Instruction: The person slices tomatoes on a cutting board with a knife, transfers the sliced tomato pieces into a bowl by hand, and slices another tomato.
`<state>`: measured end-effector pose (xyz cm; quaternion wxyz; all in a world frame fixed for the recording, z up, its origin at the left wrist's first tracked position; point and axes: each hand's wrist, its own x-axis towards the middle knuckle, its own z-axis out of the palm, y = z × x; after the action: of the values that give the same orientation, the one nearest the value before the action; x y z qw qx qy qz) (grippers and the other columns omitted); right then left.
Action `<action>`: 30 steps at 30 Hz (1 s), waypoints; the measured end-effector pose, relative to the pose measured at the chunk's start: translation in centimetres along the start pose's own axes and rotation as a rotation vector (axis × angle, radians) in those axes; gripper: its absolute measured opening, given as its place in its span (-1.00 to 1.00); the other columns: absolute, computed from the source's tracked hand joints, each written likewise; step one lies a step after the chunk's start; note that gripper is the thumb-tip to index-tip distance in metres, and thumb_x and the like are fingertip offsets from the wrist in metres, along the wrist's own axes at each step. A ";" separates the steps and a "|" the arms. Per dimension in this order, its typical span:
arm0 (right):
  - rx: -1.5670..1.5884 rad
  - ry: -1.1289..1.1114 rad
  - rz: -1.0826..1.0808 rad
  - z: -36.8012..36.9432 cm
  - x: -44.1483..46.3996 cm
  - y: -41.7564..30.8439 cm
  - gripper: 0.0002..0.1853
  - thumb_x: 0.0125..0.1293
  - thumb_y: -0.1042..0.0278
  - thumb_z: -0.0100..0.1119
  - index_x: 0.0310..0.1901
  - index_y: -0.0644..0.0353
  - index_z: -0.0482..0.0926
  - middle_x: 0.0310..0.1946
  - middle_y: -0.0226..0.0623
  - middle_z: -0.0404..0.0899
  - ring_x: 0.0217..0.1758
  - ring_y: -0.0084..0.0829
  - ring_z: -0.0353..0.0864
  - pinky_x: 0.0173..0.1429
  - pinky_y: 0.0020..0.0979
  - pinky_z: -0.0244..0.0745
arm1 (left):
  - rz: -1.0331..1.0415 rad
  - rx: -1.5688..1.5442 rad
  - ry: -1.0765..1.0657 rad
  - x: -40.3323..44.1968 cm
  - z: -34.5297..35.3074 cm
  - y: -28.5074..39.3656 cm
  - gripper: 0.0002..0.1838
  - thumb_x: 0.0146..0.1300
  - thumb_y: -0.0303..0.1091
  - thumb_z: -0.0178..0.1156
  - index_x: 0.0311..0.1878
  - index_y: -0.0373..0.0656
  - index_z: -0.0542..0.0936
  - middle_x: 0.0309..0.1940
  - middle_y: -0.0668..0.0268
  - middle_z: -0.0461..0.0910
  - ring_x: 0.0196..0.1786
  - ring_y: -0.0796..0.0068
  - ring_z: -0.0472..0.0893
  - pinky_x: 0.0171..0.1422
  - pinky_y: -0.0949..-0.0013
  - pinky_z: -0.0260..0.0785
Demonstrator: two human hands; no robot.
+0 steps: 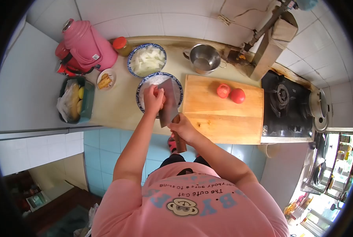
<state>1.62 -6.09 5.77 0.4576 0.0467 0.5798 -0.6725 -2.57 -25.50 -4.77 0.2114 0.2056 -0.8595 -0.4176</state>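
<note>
My right hand (183, 128) grips the wooden handle of a cleaver (168, 103), its broad blade pointing up and away from me over the counter edge. My left hand (153, 99) is closed, fingers curled beside the blade; whatever is in it is hidden. Below both lies a blue-and-white patterned bowl (178, 83), partly covered by the blade and hand. To the right, two red tomatoes sit on a wooden cutting board (224, 114): one tomato (223, 91) has a pale patch on top, the other tomato (237, 95) looks whole.
Behind the bowl stands another patterned bowl of pale white-green pieces (148, 59). A metal pot (205, 59) is at the back. Left are a pink thermos (89, 45), a red-lidded jar (122, 46), a small dish (106, 79) and a green bin (87, 98). A gas stove (287, 104) adjoins the board.
</note>
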 end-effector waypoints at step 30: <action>-0.123 0.477 -0.146 -18.0 -16.6 1.9 -0.72 0.24 0.51 0.28 -0.19 0.22 0.31 -0.49 -0.35 0.42 -0.59 -0.52 0.48 -0.53 -0.40 0.47 | 0.161 -0.074 -0.423 -4.1 17.3 15.1 -0.29 0.04 -0.27 0.45 0.27 -0.22 0.40 0.07 0.02 0.54 0.15 0.09 0.55 0.26 0.15 0.42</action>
<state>4.07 18.20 8.46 0.2600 0.1340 0.7129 -0.6373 -11.09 -3.82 -3.08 0.0667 0.0362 -0.8823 -0.4645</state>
